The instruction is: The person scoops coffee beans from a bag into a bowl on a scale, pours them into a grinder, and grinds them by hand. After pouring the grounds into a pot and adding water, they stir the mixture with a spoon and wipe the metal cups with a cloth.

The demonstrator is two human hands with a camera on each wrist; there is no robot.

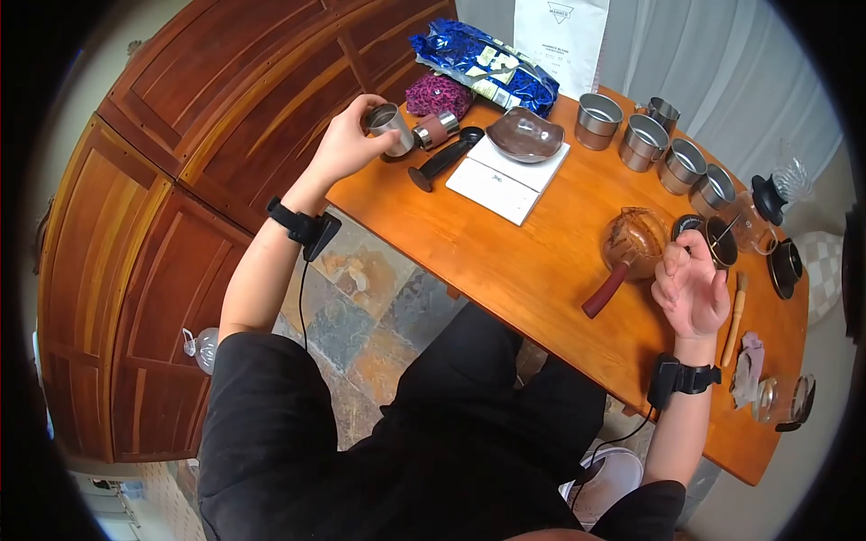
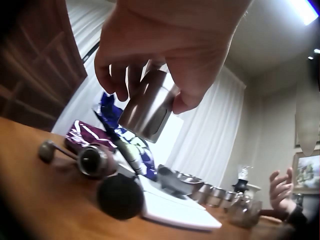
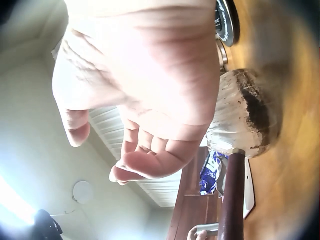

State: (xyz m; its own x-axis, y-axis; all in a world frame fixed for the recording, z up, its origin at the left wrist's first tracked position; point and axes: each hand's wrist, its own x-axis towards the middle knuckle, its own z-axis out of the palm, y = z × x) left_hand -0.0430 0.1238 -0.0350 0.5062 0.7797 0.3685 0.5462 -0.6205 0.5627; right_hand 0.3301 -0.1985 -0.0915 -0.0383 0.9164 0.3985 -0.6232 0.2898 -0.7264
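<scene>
Pinching the cup (image 1: 393, 135) between thumb and fingers, the left grip (image 1: 350, 144) held it raised at the left end of the table (image 1: 505, 261). In the left wrist view the cup was tilted, and its metal side was shining between the fingers.

Close beside the cup, the grinder (image 1: 437, 132) lay on its side, and near to it lay a black tool (image 1: 446, 159). Behind these rested a pink bag (image 1: 437, 96), with a blue bag (image 1: 505, 77) beside it and a white bag (image 1: 559, 41) standing upright behind. To the right of the black tool was the white scale (image 1: 494, 193), which carried a brown dish (image 1: 525, 137).

The right grip (image 1: 693, 290) was relaxed and free, its palm turned up and its fingers loosely bent, near the pot (image 1: 636, 242). The red handle (image 1: 606, 290) of the pot pointed towards the person's side of the table. Farther back, four metal mugs (image 1: 642, 155) stood in a slanting row, and after them came a glass carafe (image 1: 750, 233). To the right of the right grip lay a brush (image 1: 735, 325), and nearer to the person a crumpled cloth (image 1: 748, 371).
</scene>
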